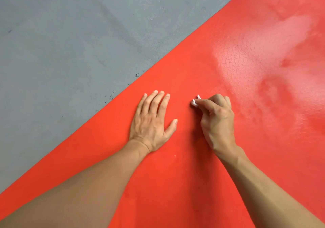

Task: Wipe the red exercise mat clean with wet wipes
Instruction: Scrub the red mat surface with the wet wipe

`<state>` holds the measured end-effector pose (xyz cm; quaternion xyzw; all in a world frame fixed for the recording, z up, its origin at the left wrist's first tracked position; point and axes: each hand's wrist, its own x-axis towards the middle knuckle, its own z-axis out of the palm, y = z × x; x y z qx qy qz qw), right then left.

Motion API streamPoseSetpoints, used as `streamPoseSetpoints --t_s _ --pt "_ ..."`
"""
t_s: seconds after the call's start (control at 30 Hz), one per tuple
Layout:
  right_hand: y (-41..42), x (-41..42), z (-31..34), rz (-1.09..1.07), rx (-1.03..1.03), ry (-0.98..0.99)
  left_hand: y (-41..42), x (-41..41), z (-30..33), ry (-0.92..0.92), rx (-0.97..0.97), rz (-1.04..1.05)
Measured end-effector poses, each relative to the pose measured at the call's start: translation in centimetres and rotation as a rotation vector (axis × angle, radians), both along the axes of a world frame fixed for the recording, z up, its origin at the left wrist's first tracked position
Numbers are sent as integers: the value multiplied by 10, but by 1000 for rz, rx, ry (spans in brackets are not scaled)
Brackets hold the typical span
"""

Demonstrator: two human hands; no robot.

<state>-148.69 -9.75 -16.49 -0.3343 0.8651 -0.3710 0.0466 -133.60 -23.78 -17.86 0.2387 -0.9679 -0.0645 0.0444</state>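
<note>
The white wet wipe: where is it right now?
In the head view, the crumpled white wet wipe is pinched in the right hand, on the red exercise mat, beside the flat left hand.

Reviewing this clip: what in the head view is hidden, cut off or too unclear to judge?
- Wet wipe: mostly hidden inside the right hand; its size and dirtiness are unclear.
- Red mat: cut off by the right and bottom frame edges.
- Mat under the left hand and forearms: covered.
</note>
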Motion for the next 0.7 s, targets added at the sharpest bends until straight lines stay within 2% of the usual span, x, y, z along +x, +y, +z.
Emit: streamPoseSetpoints --t_s 0.07,0.17,0.23,0.37,0.4,0.47,0.53,0.6,0.63,0.7 --pt "-3 23 3 -44 -6 -8 0 0 -1 1 10 -13" --pt "-2 51 5 197 19 1 -2 2 1 10 18 -16" --pt "-3 27 3 248 14 31 -2 1 1 7 18 -17" --pt "-6 -41 6 -227 14 5 -1 0 3 7 26 -5" --pt "-8 -38 8 -262 15 10 -1 0 3 8 29 -6" --pt "-13 -6 10 -130 -8 20 -2 0 2 9 26 -14" --pt "-10 36 11 153 -7 -4 -3 1 1 13 23 -21" --pt "-2 48 10 333 34 -4 -3 1 1 18 27 -25" --pt "-2 36 8 340 34 6 -3 1 1 16 30 -26" --pt "-8 -1 5 178 24 43 -3 0 2 4 33 -25"
